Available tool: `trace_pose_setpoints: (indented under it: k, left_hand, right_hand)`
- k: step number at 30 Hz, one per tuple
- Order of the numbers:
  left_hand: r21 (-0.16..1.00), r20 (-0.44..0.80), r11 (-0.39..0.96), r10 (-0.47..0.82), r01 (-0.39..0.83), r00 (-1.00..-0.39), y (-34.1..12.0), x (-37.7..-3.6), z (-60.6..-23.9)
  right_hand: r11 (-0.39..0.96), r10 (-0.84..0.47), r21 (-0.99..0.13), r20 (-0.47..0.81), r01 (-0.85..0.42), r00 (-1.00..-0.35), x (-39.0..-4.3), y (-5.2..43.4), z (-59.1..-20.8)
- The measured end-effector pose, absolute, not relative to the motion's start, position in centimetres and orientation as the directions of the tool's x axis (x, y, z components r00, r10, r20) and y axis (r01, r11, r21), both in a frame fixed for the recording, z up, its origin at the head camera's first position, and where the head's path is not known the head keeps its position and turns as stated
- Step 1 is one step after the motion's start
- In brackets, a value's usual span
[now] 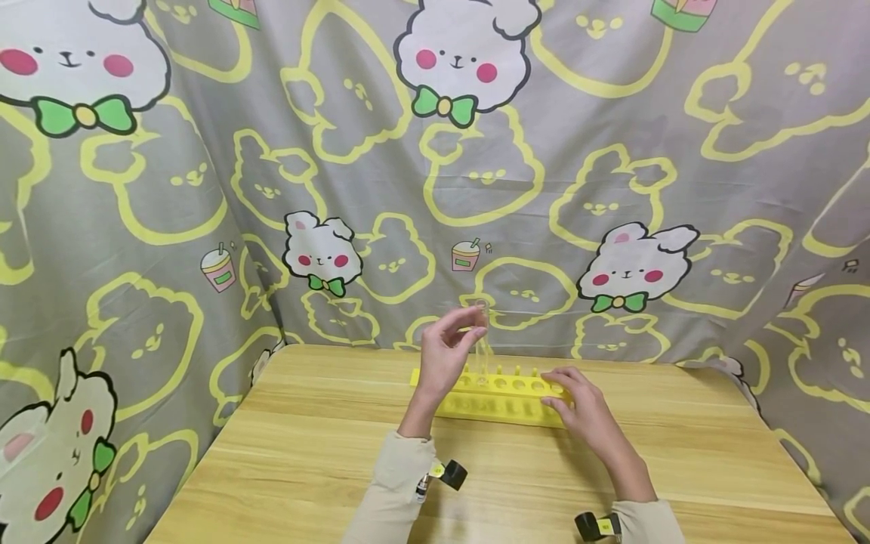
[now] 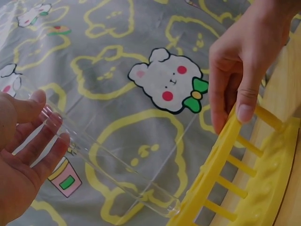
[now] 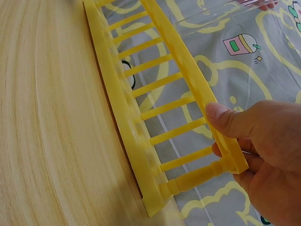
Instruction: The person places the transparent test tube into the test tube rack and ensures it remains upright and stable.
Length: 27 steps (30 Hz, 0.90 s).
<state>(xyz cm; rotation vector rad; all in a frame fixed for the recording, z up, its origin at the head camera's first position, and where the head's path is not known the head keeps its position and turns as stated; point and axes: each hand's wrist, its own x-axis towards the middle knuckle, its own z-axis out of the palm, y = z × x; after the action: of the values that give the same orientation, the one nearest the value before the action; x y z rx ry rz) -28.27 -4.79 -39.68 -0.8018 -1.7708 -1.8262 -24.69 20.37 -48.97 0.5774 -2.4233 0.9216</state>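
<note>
Left hand (image 1: 445, 349) pinches the tube (image 1: 483, 344) by its top, long axis near upright, open end just over a hole of the rack (image 1: 499, 397) on the desk (image 1: 306, 453); right hand (image 1: 578, 404) grips the rack's right end.

Rack (image 1: 499, 397) on table (image 1: 306, 453), before curtain (image 1: 204, 189)

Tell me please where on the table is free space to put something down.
The wooden table is bare in front of the yellow test tube rack, and also left and right of it. It is crowded at the rack: the left hand holds a glass test tube over it and the right hand grips its end.
</note>
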Motion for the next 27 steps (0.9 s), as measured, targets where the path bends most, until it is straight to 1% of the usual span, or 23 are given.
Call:
trace_pose_setpoints:
  k: [9,15,20,27]
  left_hand:
    - [0.716,0.698,-0.066,0.06,0.695,-0.714,-4.7,-28.5,-40.2]
    - [0.728,0.685,-0.051,0.05,0.683,-0.727,-4.5,-28.4,-40.2]
    - [0.738,0.675,-0.067,0.063,0.672,-0.735,-4.4,-27.4,-39.3]
    - [0.719,0.695,-0.06,0.067,0.692,-0.716,-4.3,-26.3,-38.6]
  right_hand:
    - [0.682,-0.213,-0.493,0.572,-0.54,-0.792,-24.6,20.5,-49.0]
    - [0.685,-0.214,-0.48,0.587,-0.548,-0.781,-24.5,20.4,-48.9]
    - [0.688,-0.21,-0.49,0.572,-0.535,-0.793,-24.5,20.4,-48.8]
    - [0.688,-0.208,-0.495,0.566,-0.531,-0.797,-24.5,20.4,-48.8]
